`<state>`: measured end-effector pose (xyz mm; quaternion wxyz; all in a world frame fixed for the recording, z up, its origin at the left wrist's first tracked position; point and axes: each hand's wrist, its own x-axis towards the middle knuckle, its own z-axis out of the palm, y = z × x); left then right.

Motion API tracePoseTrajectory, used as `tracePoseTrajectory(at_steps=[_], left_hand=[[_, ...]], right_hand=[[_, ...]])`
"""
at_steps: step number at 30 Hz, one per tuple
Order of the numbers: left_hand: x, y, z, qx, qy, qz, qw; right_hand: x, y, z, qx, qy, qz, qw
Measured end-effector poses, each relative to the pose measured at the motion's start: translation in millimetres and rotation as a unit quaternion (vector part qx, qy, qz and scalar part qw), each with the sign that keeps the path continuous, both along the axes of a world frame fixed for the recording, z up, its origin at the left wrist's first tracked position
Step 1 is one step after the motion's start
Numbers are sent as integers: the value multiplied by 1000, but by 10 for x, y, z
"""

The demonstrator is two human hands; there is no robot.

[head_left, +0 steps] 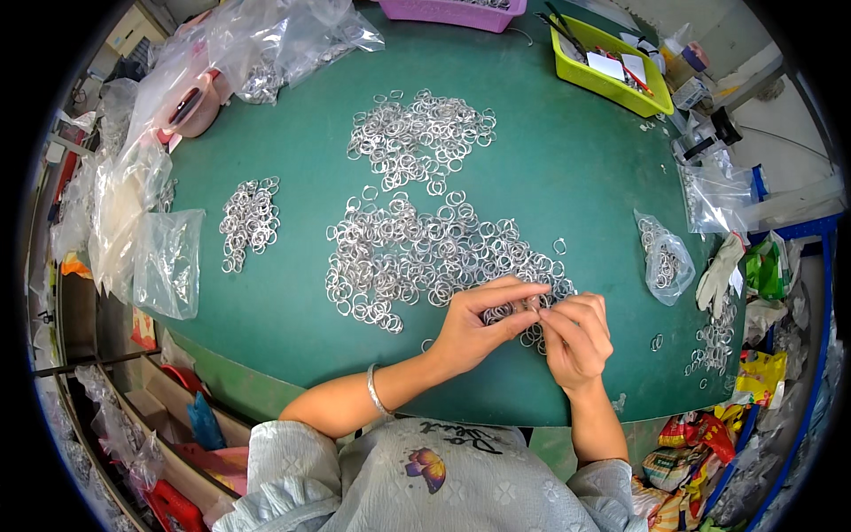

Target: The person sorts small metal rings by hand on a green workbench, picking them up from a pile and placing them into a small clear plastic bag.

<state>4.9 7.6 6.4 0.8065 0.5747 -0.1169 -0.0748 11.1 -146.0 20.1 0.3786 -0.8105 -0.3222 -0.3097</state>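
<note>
Place: a small hand-assembly and packing workshop.
Work surface: a tabletop [550, 168] covered in green matting, worn at its edge.
Stock: loose metal rings [417, 257] by the hundred, heaped at the centre, at 12 o'clock and at 9 o'clock.
Packing: clear plastic bags [168, 257] piled from 9 to 11 o'clock, and a part-filled bag of rings [665, 262] at 3 o'clock.
Bins: a lime-green tray [612, 84] of small tools at 1 o'clock and a purple tray [443, 12] at 12 o'clock.
Surroundings: a work glove [720, 270] at 3 o'clock; wrappers [700, 443] at 4 o'clock.
</note>
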Motion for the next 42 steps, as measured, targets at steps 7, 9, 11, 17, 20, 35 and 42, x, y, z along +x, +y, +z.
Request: tracePoseTrajectory(at_steps=[7, 9, 11, 17, 20, 35, 42], left_hand=[[13, 1, -114, -68, 118, -40, 990], [20, 0, -138, -117, 180, -62, 975], [22, -14, -149, -175, 234, -66, 954], [85, 48, -128, -304, 297, -79, 902], [84, 61, -130, -302, 266, -105, 909], [43, 2, -167, -137, 239, -33, 961], [24, -88, -89, 4, 42, 6, 999]], right_hand=[[-10, 22, -39, 117, 154, 34, 980], [-8, -5, -75, 181, 248, 71, 949], [-6, -78, -120, 227, 345, 104, 905], [181, -338, -109, 249, 387, -117, 880], [245, -475, -91, 21, 345, -174, 922], [188, -459, -112, 279, 550, 32, 786], [109, -270, -200, 449, 610, 202, 621]])
